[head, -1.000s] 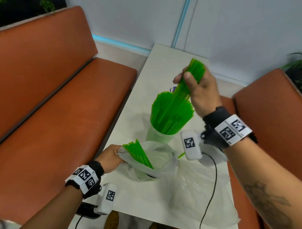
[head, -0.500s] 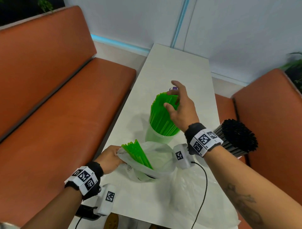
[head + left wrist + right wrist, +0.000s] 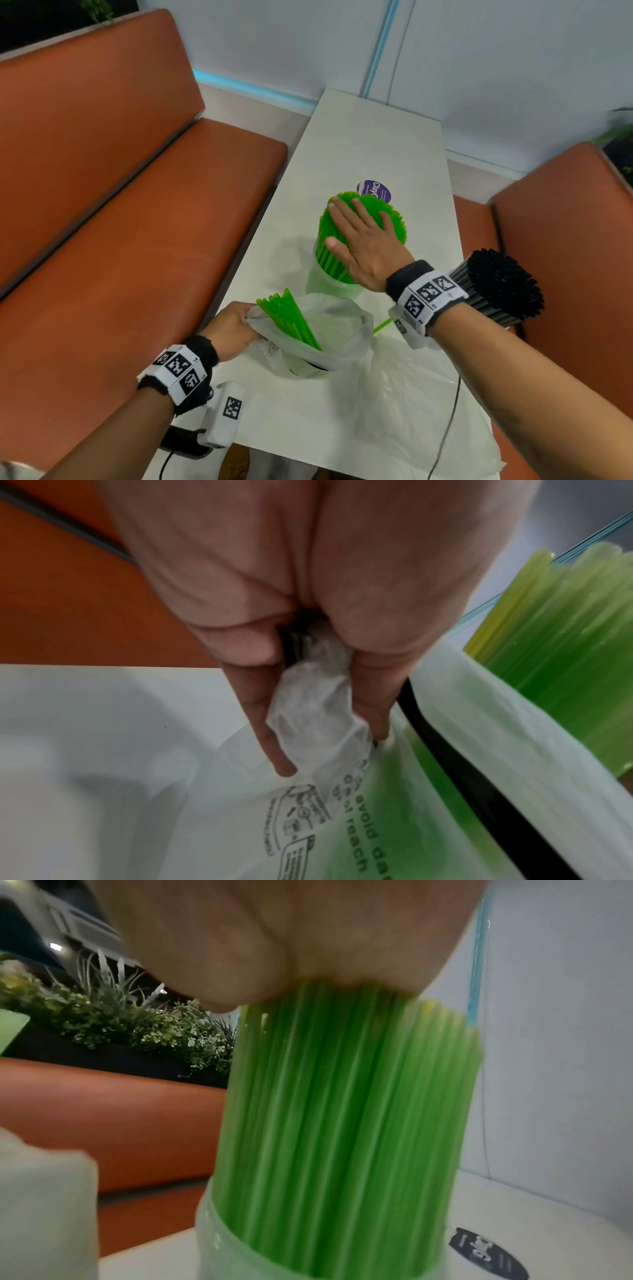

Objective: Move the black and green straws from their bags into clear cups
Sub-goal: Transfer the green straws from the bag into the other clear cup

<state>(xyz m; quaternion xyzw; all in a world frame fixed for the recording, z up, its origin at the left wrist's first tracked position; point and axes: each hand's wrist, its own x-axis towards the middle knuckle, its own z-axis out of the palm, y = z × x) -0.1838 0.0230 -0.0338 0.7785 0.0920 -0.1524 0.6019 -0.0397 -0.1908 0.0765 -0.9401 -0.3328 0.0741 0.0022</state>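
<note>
A clear cup on the white table is packed with upright green straws. My right hand lies flat on their tops with straight fingers, and its palm presses down on them. A clear plastic bag in front holds a few more green straws. My left hand pinches the bag's left rim. A bundle of black straws stands at the right, its cup hidden by my right wrist.
An empty clear bag lies flat on the table near the front edge. One loose green straw lies by it. A purple round sticker sits behind the cup. Orange benches flank the table on both sides.
My right hand dropped a handful of green straws into the cup, then came down flat onto the straw tops. The left hand has kept hold of the bag rim.
</note>
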